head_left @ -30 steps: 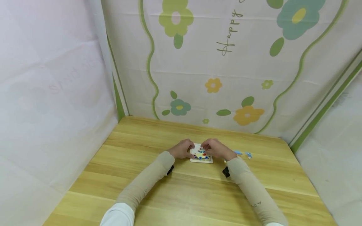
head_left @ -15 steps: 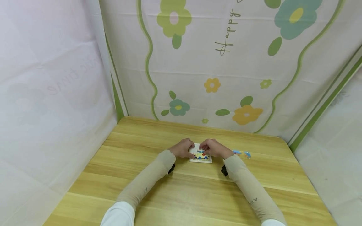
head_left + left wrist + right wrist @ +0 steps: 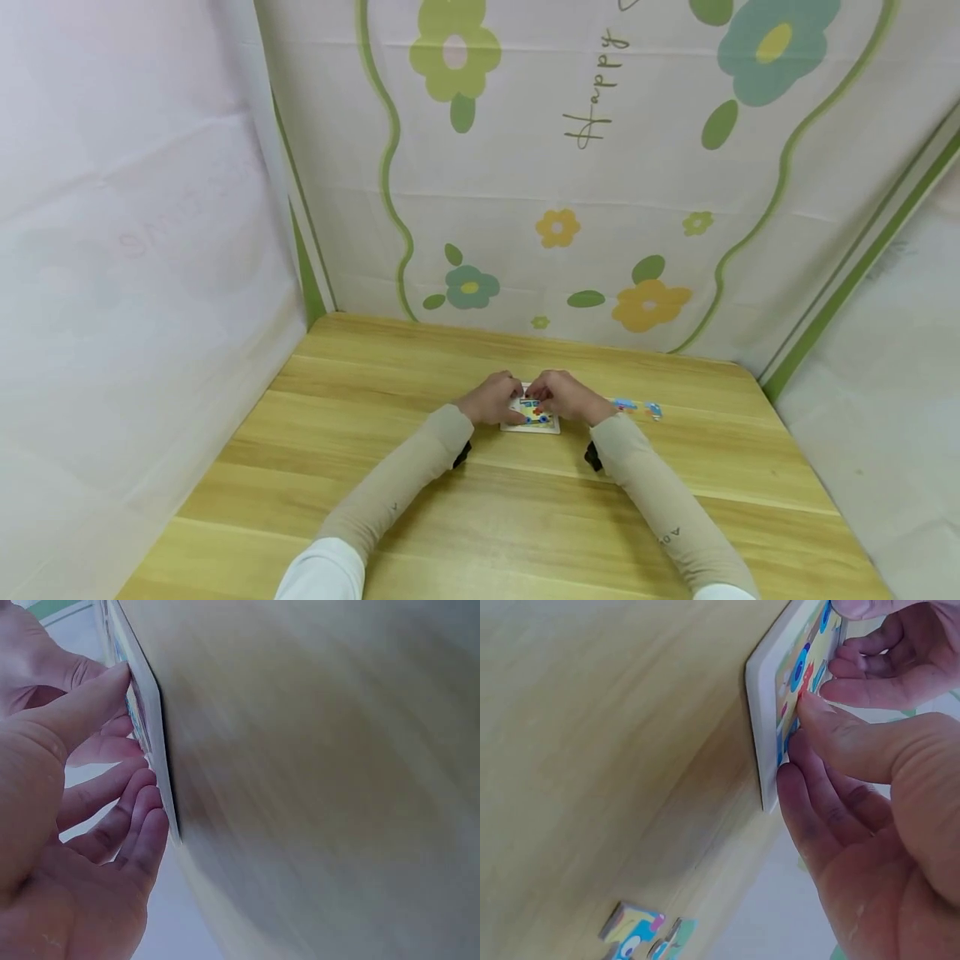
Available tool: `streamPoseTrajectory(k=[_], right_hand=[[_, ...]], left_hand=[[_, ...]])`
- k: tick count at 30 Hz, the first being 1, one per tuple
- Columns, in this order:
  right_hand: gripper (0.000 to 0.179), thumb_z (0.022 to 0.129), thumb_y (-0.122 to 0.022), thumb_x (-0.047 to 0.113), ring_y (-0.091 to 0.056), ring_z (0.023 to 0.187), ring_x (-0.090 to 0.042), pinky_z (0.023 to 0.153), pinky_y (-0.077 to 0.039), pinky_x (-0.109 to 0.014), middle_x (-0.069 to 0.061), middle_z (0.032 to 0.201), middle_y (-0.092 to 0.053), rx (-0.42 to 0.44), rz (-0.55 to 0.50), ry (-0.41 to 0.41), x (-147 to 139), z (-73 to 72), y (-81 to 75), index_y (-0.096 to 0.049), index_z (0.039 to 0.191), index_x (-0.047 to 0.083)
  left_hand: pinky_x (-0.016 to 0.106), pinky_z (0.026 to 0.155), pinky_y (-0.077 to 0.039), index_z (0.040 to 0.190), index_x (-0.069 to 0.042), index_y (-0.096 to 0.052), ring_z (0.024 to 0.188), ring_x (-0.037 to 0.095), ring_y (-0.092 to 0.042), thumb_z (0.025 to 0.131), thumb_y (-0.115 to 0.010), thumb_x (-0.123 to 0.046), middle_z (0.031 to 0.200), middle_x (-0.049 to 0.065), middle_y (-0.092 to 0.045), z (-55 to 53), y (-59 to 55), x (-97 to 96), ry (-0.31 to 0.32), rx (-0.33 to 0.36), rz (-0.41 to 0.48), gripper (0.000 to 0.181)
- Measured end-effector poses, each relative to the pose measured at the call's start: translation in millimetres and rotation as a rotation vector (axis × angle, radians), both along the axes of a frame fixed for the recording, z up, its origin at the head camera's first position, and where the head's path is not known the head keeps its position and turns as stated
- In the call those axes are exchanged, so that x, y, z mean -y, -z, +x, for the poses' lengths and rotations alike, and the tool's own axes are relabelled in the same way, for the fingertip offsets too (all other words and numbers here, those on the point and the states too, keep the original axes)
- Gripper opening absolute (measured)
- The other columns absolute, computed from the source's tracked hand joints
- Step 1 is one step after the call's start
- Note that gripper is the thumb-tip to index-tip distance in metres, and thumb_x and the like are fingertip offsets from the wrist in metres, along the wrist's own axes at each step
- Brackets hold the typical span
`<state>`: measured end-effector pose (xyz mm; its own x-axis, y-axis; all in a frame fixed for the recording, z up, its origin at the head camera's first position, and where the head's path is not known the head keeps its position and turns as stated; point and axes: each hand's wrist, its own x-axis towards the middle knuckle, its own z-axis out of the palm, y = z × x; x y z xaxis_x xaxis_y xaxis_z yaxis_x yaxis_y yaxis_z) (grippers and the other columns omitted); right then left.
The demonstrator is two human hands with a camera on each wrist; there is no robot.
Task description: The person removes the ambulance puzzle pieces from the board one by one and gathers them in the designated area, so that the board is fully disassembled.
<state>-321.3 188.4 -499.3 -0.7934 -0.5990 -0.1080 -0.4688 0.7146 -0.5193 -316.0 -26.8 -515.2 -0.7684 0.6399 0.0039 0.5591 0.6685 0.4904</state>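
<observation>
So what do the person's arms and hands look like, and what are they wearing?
Long beige sleeves cover both forearms, with small dark letter-like marks on them. White cloth shows higher up. Something black peeks out near each cuff. The left hand and right hand wear no gloves.

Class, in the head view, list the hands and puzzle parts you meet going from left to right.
Bare left hand, flat four-sided white-bordered puzzle board, bare right hand, small blue-patterned puzzle piece, second small blue-patterned puzzle piece.
</observation>
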Motion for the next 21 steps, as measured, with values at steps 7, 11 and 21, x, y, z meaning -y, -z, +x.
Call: streamPoseTrajectory(k=[7, 11, 21], right_hand=[[0.031, 0.095, -0.069, -0.011, -0.069, 0.101, -0.022, 0.086, -0.061, -0.036, -0.014, 0.121, -0.07, -0.021, 0.02, 0.005, 2.6, 1.3, -1.0, -0.076, 0.124, 0.0], [0.032, 0.095, -0.068, -0.011, -0.07, 0.099, -0.021, 0.086, -0.061, -0.036, -0.012, 0.116, -0.074, -0.02, 0.014, -0.008, 3.8, 0.4, -4.3, -0.075, 0.124, 0.0], [0.027, 0.099, -0.066, -0.006, -0.071, 0.099, -0.019, 0.088, -0.061, -0.036, -0.011, 0.112, -0.075, 0.044, -0.026, 0.032, 0.1, 1.9, -6.4, -0.071, 0.124, 0.0]], left_hand=[[0.028, 0.086, -0.049, 0.122, 0.001, -0.071, 0.098, 0.016, -0.054, 0.093, -0.085, -0.031, 0.116, 0.011, -0.067, 1.8, -0.2, -1.8, -0.018, 0.004, 0.008, 0.045], [0.03, 0.089, -0.051, 0.125, 0.002, -0.069, 0.1, 0.017, -0.055, 0.093, -0.084, -0.03, 0.118, 0.011, -0.066, 3.5, -2.8, -2.8, -0.028, 0.01, 0.005, 0.047], [0.031, 0.092, -0.052, 0.128, 0.002, -0.068, 0.102, 0.019, -0.056, 0.094, -0.083, -0.031, 0.12, 0.012, -0.064, 8.1, -7.1, -4.8, -0.038, 0.038, -0.012, 0.05]])
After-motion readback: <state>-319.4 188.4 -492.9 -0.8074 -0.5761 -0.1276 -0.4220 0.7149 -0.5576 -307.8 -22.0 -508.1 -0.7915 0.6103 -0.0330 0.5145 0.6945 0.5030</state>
